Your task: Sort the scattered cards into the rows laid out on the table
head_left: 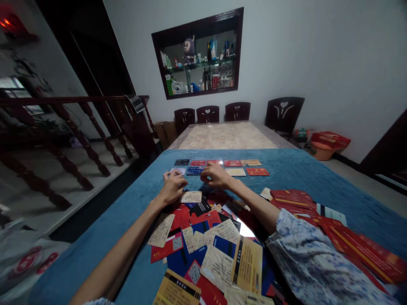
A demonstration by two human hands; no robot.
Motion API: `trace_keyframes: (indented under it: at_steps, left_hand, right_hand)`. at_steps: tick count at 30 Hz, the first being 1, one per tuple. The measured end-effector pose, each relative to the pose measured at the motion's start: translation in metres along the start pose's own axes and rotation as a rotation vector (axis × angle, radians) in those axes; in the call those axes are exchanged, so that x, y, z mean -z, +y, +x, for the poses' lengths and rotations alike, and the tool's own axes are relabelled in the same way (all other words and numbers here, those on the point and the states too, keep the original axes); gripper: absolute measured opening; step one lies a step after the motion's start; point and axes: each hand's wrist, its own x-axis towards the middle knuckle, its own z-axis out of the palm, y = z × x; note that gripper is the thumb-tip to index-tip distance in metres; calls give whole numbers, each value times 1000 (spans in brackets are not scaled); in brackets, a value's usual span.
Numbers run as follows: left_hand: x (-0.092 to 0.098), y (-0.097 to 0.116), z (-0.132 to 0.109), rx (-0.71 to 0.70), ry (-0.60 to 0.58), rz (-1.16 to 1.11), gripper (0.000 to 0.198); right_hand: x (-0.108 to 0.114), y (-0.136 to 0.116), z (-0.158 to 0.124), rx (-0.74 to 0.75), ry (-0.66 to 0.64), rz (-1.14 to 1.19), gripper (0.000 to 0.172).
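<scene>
My left hand (173, 187) rests at the left end of two rows of cards, its fingers loosely apart over a pale card (178, 171). Beside it, my right hand (216, 175) is curled over the lower row, at the edge of a blue card (194, 170); whatever its fingers grip is hidden. To its right lie a cream card (235, 172) and a red card (257, 171). The upper row includes a black card (182, 162) and a gold card (251, 162). A loose heap of mixed cards (203, 237) spreads between my forearms, with a cream card (191, 197) near my left wrist.
Red printed card sleeves (346, 237) lie to the right on the blue tablecloth (133, 231). Beyond is the bare marble tabletop (222, 136), with dark chairs (284, 112) behind it. A wooden railing (79, 148) and white plastic bags (28, 254) are on the left.
</scene>
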Motion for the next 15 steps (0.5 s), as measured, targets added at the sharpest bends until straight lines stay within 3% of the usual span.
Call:
trace_keyframes:
  at_steps: [7,15]
  left_hand:
    - [1,-11,-24,36,-39,-54,20]
    - [8,-13,-31,26,-155,-140,21]
  right_hand:
    - [-19,-20,-2,23,39,77,9]
    - [-30,-27,-11,65,-20,150,29]
